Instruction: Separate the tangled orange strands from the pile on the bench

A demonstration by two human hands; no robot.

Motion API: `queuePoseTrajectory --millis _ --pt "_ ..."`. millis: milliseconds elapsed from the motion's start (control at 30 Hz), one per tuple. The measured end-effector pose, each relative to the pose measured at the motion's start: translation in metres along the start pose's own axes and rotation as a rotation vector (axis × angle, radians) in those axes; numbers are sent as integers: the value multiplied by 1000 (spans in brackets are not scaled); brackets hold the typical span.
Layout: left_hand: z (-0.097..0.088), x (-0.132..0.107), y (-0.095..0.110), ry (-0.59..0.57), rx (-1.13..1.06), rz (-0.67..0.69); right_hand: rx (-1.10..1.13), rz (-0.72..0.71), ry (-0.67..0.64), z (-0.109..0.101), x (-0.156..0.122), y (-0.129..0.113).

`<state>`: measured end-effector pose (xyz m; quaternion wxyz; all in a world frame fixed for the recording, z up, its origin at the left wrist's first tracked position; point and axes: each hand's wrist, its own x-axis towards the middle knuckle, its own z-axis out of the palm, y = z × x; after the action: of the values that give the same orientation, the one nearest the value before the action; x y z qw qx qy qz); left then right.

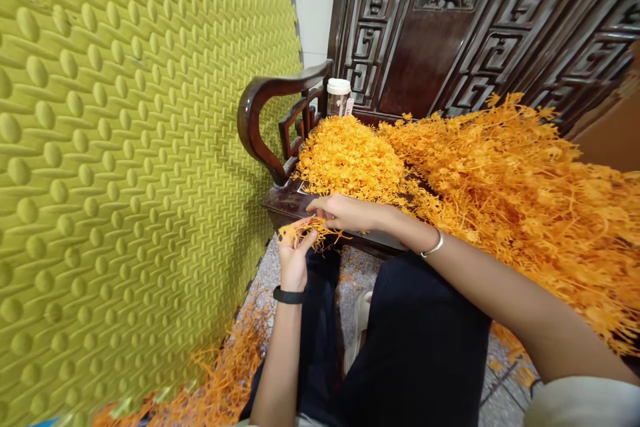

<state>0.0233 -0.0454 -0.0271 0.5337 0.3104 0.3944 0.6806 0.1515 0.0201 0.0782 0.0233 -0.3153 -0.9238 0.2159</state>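
Note:
My left hand (294, 255), with a black band on the wrist, is closed on a small orange plastic sprig piece (307, 232). My right hand (345, 211), a silver bangle on its wrist, pinches the same piece from above. Both hands meet at the front edge of a dark wooden bench (287, 203). A neat heap of small orange pieces (350, 157) lies on the bench just behind my hands. A larger tangle of orange plastic branches (530, 193) spreads across the bench to the right.
A big yellow-green bumpy foam panel (125, 167) fills the left side. A white-lidded jar (339, 96) stands at the bench's back corner beside the curved armrest (260, 113). Orange scraps (225, 373) litter the speckled floor by my dark trousers (415, 340).

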Motion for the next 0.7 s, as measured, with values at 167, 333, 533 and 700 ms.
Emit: queuePoseTrajectory --millis 167,333,533,700 --pt "2 -2 3 -18 35 33 0 -14 24 2 3 0" --pt "4 -4 4 -13 61 5 190 -73 13 0 2 -4" --pt "1 -2 5 -90 128 -118 479 61 112 -9 3 1" --pt "0 -3 8 -132 127 -120 465 76 237 -12 6 10"
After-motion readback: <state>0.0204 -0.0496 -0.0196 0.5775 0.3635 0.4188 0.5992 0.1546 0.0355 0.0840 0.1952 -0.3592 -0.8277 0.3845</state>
